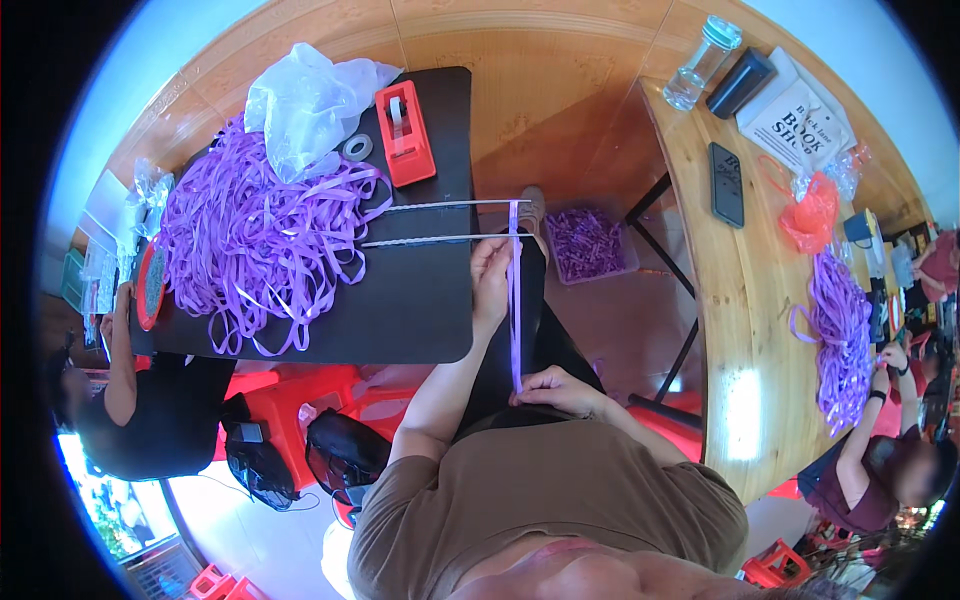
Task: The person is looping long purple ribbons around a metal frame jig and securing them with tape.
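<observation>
A strip of purple ribbon [515, 320] hangs from the ends of two thin metal rods [430, 239], which reach out past the right edge of the black table. Close to the nearer rod, my left hand [490, 280] has its fingers closed on the ribbon's upper part. Lower down, in front of my lap, my right hand [562, 391] pinches the ribbon's bottom end, and the strip runs straight between the two hands. A large tangled heap of purple ribbon [270, 250] covers much of the black table [420, 300] to my left.
On the black table are a red tape dispenser [408, 140], a tape roll [357, 148] and a clear plastic bag [305, 105]. A bin of purple pieces [590, 245] stands on the floor. The wooden table [745, 300] at right bears a phone [727, 185] and more ribbon. People sit on both sides.
</observation>
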`<action>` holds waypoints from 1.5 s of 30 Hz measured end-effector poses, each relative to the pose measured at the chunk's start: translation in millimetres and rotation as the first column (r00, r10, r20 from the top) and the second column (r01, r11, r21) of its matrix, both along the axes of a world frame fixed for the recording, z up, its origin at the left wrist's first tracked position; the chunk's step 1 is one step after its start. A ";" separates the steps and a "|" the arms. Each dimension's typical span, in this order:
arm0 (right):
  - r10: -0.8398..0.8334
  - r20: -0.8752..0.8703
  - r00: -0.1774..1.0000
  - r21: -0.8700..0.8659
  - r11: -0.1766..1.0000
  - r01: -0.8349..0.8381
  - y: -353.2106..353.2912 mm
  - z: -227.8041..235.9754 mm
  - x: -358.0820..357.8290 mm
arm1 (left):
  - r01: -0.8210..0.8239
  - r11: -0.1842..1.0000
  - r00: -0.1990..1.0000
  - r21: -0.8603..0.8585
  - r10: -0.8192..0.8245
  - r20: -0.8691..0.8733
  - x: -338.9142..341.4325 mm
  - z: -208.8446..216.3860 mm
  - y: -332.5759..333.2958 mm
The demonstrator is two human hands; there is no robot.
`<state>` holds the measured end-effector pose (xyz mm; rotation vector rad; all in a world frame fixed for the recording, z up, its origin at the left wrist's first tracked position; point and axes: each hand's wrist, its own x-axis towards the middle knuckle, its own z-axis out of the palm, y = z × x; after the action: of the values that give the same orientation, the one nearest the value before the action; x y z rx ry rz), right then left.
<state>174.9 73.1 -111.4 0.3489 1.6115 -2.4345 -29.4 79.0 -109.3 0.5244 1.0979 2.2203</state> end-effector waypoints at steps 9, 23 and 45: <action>0.094 -0.047 0.995 0.180 0.980 -0.084 -3.2 3.2 -13.3 | 0.113 0.994 0.985 -0.008 -0.111 0.132 14.3 17.2 -17.5; -0.203 -0.041 0.978 0.463 0.864 0.198 33.7 1.4 -13.6 | 0.061 0.996 0.995 -0.058 -0.056 0.087 17.3 11.0 -16.0; -0.562 -0.151 0.813 -0.030 0.825 0.564 124.6 72.2 -167.1 | -0.062 0.986 0.984 -0.154 0.086 0.153 29.1 18.0 -13.3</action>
<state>7.8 197.7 -39.2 0.7592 1.7908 -2.9401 -0.3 65.7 -91.3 0.2414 1.2029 2.1797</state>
